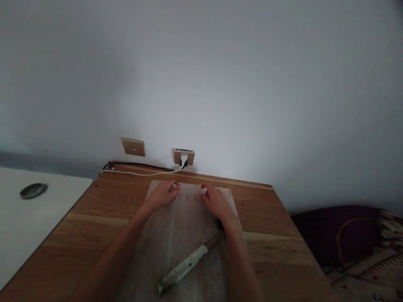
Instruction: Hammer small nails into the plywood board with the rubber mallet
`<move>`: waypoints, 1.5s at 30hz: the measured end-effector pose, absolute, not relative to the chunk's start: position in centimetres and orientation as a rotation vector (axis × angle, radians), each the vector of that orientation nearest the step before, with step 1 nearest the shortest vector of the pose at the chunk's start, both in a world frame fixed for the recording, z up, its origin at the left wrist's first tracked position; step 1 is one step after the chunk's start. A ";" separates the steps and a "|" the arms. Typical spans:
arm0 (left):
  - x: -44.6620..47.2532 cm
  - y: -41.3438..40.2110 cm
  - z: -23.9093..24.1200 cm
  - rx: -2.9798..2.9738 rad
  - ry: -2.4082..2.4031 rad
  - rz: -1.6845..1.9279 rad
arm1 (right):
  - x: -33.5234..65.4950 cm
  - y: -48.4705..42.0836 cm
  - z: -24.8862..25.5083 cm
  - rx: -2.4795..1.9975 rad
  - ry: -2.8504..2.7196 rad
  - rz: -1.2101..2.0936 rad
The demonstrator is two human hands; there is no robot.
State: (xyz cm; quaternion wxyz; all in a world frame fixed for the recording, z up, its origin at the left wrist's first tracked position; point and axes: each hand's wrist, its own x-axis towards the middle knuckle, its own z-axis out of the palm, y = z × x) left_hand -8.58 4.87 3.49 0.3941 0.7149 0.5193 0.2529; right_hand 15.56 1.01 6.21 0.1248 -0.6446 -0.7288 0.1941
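Observation:
A wooden board (176, 226) lies flat on the wooden table. Near its far edge several small nails (187, 196) form a short row. My left hand (164, 193) rests at the row's left end, fingers bent and apart, with nothing visible in it. On the other side, my right hand (215, 200) also has curved, parted fingers and seems to hold nothing. A hammer (185, 266) lies diagonally on the board below my hands. Its worn, whitish handle end points toward me at lower left; my right forearm partly covers its dark head.
The wooden table (270, 239) meets a white wall. A white plug sits in the wall socket (184, 158), its white cable (141, 173) running left beside a black one. A blank-looking wall plate (133, 147) is further left. A white surface (25, 226) adjoins; dark fabric (327, 230) lies right.

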 end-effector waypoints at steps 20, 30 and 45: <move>-9.0 4.2 3.7 2.282 1.320 0.512 | 15.6 1.2 5.6 -1.911 -2.156 0.522; -9.0 4.5 5.9 2.121 1.409 0.800 | 15.6 1.2 5.9 -1.922 -2.162 0.513; -8.1 4.2 8.6 0.008 0.469 1.137 | 15.8 1.0 7.9 -1.461 -1.744 0.872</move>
